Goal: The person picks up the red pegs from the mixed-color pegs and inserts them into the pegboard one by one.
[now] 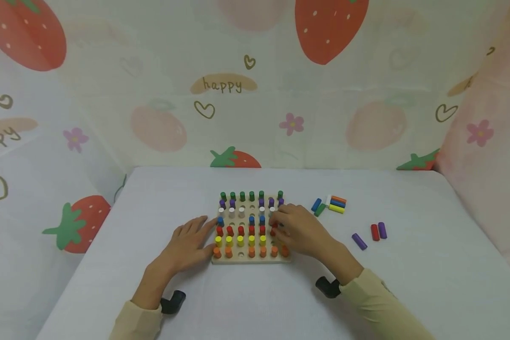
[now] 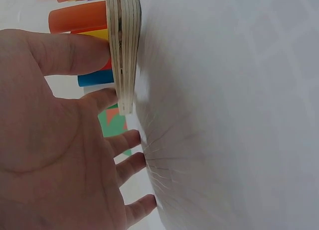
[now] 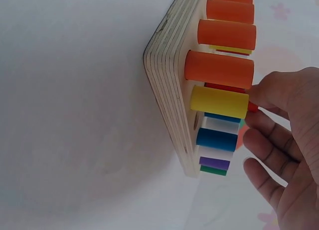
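Observation:
A wooden pegboard (image 1: pixel 250 260) carries rows of coloured pegs: green, purple, white, blue, red, yellow and orange, with some holes bare. My left hand (image 1: pixel 190 243) lies at the board's left side, fingers spread; its thumb and index finger touch the edge, and the other fingertips rest on the cloth. Over the board's right side, my right hand (image 1: pixel 299 231) pinches a red peg (image 3: pixel 253 106) between thumb and index finger. Its lower end is hidden behind a yellow peg (image 3: pixel 219 101), so I cannot tell how deep it sits. The other right fingers are loosely bent.
Right of the board lies a cluster of loose pegs, among them a yellow peg (image 1: pixel 336 208) and a green peg (image 1: pixel 320 210). Nearer are a red peg (image 1: pixel 375 232) and two purple ones, including a purple peg (image 1: pixel 359 241). White cloth (image 1: pixel 255 302) covers the table.

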### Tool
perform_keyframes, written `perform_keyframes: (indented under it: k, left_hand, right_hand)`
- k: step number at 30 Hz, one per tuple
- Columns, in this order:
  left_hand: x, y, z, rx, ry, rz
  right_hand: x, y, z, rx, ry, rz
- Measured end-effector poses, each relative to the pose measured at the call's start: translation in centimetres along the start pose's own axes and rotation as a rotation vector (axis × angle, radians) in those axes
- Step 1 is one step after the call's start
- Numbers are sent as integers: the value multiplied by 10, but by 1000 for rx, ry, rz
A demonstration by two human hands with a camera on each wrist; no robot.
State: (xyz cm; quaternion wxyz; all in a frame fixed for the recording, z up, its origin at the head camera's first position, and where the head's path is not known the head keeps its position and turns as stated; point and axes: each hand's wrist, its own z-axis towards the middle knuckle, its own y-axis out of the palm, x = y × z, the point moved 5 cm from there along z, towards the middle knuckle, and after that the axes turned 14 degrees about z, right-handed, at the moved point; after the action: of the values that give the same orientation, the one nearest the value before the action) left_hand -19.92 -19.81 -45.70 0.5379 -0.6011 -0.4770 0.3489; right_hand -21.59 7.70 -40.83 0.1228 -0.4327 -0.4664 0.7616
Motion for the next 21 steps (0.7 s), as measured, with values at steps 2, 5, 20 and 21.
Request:
perform_keyframes:
  k: [2,5,20,21]
  left_hand:
    - [0,0,0,2,3,-1]
    - [1,0,0,3,4,2]
    - [0,1,2,7,3,-4]
    - [0,1,2,7,5,-3]
  right_hand:
    - [0,0,0,1,-1,-3]
    - [0,0,0,-2,5,-7]
    - [0,6,1,-9,17,-34]
    - [1,6,0,-8,26,-38]
